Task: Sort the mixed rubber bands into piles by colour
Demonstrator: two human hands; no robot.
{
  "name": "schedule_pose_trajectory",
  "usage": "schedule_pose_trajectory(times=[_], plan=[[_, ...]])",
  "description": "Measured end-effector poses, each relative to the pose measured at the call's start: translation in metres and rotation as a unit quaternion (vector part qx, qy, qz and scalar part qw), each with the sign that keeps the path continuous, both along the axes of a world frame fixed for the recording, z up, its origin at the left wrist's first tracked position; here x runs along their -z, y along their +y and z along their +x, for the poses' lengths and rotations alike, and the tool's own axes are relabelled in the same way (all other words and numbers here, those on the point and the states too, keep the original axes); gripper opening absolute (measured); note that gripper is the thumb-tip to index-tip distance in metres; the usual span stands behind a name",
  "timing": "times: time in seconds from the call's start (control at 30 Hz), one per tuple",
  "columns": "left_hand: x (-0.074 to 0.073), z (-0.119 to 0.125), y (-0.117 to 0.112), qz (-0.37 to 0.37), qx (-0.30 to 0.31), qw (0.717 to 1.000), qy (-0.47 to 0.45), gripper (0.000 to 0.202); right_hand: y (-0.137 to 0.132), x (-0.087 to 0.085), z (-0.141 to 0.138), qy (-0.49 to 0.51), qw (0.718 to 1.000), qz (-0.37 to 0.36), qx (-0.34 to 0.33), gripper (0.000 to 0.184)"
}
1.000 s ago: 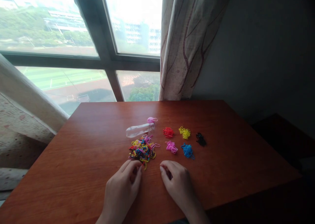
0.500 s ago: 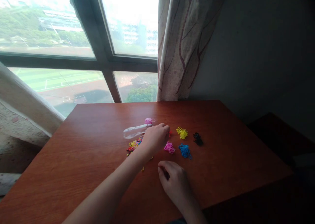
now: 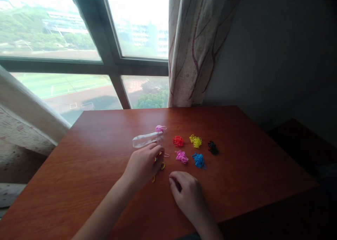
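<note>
Multicoloured rubber bands lie mid-tabletop, mostly hidden under the left hand, whose fingers curl over them; any grip cannot be seen. The right hand rests near the front edge, fingers curled in. A clear bottle lies just behind. The wooden tabletop lies open toward its right edge.

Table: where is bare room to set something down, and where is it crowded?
Bare: the table right of the black bands; the far strip between bottle and curtain; the left side beyond the left hand. Crowded: the middle, where red bands, yellow bands, pink bands and blue bands sit close, right hand in front.
</note>
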State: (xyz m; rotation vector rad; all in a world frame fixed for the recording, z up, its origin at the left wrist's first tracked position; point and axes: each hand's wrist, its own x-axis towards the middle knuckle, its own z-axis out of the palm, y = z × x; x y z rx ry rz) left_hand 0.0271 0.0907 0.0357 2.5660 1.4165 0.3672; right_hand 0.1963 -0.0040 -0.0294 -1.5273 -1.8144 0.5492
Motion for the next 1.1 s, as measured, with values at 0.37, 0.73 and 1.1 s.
schedule_pose_trajectory(times=[0.37,0.73,1.1], plan=[[0.04,-0.043,-0.069,-0.045,-0.069,0.992,-0.09,0.017,-0.001,0.0,-0.002,-0.048,0.999,0.0,0.002,0.016],[0.047,-0.029,-0.076,-0.026,-0.094,0.995,-0.035,0.02,-0.001,0.0,-0.002,-0.062,0.998,0.016,0.001,0.017],[0.047,-0.032,-0.078,-0.012,-0.089,0.995,-0.042,0.021,0.0,0.0,-0.003,-0.073,0.997,0.019,0.005,0.016]])
